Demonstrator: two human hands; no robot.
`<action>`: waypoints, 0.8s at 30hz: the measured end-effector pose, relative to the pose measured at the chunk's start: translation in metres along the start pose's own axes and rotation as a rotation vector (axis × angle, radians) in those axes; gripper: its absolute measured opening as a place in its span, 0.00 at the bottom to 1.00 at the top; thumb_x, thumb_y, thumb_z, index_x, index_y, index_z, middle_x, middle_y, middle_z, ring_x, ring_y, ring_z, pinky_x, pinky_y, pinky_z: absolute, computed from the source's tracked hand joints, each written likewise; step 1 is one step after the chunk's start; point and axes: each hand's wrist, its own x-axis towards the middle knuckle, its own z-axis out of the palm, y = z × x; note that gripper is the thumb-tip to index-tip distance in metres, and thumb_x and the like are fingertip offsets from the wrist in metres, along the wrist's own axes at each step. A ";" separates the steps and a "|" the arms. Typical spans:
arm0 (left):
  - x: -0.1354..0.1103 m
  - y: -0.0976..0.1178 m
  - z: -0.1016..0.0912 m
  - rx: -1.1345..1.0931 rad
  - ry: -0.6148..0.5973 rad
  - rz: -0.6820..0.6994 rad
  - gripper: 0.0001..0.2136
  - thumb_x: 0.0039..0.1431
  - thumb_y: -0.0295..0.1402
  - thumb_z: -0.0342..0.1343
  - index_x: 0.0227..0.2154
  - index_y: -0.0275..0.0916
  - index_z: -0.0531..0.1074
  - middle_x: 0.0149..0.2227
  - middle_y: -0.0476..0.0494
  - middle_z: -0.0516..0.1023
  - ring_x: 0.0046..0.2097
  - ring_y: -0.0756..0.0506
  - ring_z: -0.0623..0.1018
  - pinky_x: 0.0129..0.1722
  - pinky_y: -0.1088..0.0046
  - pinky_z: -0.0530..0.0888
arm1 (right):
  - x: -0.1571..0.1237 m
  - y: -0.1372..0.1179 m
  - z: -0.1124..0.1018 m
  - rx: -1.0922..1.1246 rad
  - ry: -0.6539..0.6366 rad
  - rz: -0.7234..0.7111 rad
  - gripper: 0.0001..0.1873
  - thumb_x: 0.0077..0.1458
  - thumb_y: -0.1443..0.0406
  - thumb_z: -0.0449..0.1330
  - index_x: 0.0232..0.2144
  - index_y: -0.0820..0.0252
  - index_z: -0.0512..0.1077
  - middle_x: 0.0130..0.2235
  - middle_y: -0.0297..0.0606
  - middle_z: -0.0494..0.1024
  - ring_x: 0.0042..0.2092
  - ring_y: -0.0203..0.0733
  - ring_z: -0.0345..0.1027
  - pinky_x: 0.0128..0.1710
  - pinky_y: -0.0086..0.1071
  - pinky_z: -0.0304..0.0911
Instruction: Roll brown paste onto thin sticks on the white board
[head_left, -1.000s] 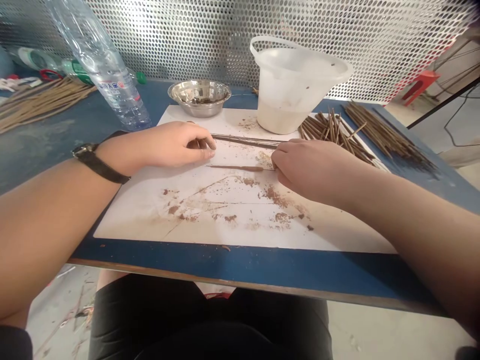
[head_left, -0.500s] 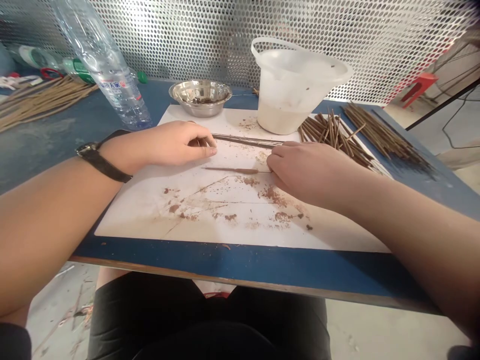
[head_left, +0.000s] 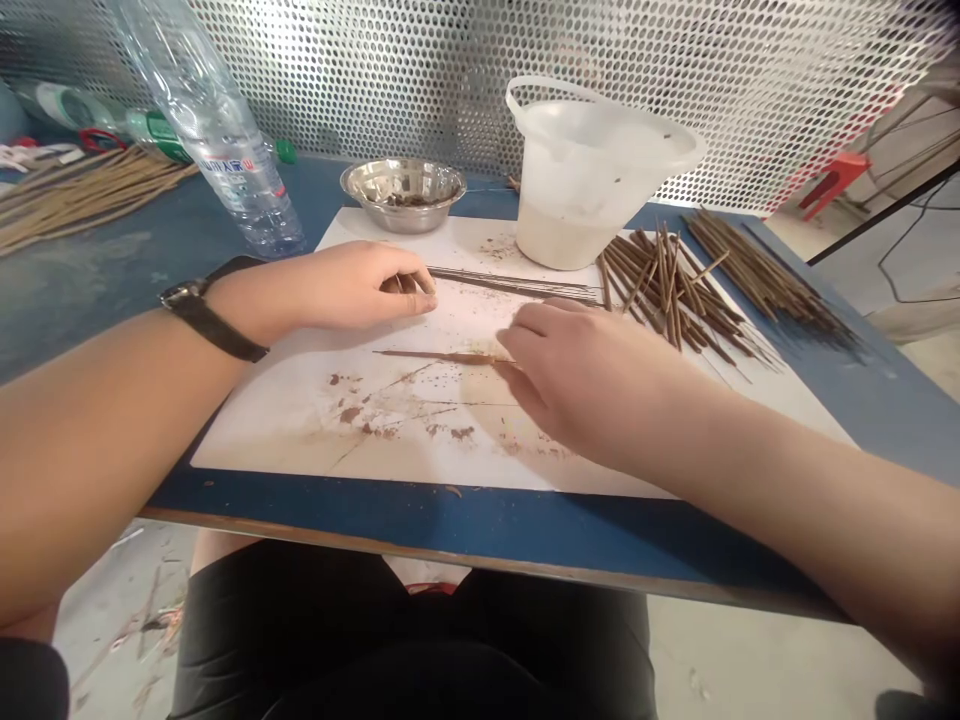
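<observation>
My right hand, its fingers curled together, grips the thin end of a tapered brown paste-coated stick that looks like an incense stick. That stick lies low over a crumb-strewn white board. My left hand rests on the board's left part, fingers curled and thumb close to the index finger. What is inside that curl is mostly hidden. Several thin dark sticks lie beyond both hands, their left ends beside my left fingers. Brown crumbs are scattered nearer to me.
Behind the board stand a steel bowl with dark bits and a translucent bucket holding cloudy liquid. Brown coated sticks are piled right, another bundle beyond. A plastic bottle and long pale sticks are left.
My right hand has moved left and toward me, taking the coated stick with it. More of the thin dark sticks' right ends now shows. My left hand has barely moved.
</observation>
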 end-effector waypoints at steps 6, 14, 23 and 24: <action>-0.007 0.009 -0.005 0.031 -0.043 0.002 0.30 0.67 0.61 0.52 0.57 0.47 0.83 0.51 0.41 0.86 0.50 0.37 0.82 0.48 0.62 0.75 | 0.017 -0.014 0.031 0.312 0.132 -0.291 0.51 0.73 0.37 0.50 0.77 0.74 0.61 0.78 0.67 0.62 0.79 0.73 0.53 0.76 0.64 0.52; -0.015 0.012 -0.005 0.004 -0.061 0.040 0.31 0.69 0.59 0.51 0.61 0.44 0.80 0.55 0.45 0.84 0.53 0.42 0.79 0.53 0.65 0.72 | -0.010 -0.025 0.032 0.443 -0.026 -0.314 0.57 0.73 0.33 0.45 0.80 0.75 0.54 0.82 0.65 0.48 0.83 0.71 0.39 0.81 0.62 0.45; -0.010 0.006 -0.005 0.035 -0.074 0.029 0.30 0.67 0.59 0.53 0.62 0.48 0.81 0.55 0.43 0.84 0.54 0.37 0.81 0.54 0.61 0.74 | 0.012 -0.003 0.036 0.415 -0.014 -0.279 0.53 0.75 0.36 0.43 0.81 0.73 0.52 0.82 0.62 0.48 0.83 0.74 0.28 0.79 0.74 0.31; -0.007 0.003 -0.003 0.044 -0.065 0.032 0.30 0.66 0.59 0.54 0.62 0.49 0.81 0.55 0.42 0.84 0.55 0.36 0.82 0.54 0.60 0.75 | 0.007 -0.004 0.033 0.409 -0.014 -0.284 0.53 0.75 0.36 0.43 0.81 0.72 0.53 0.82 0.62 0.50 0.83 0.74 0.29 0.79 0.74 0.31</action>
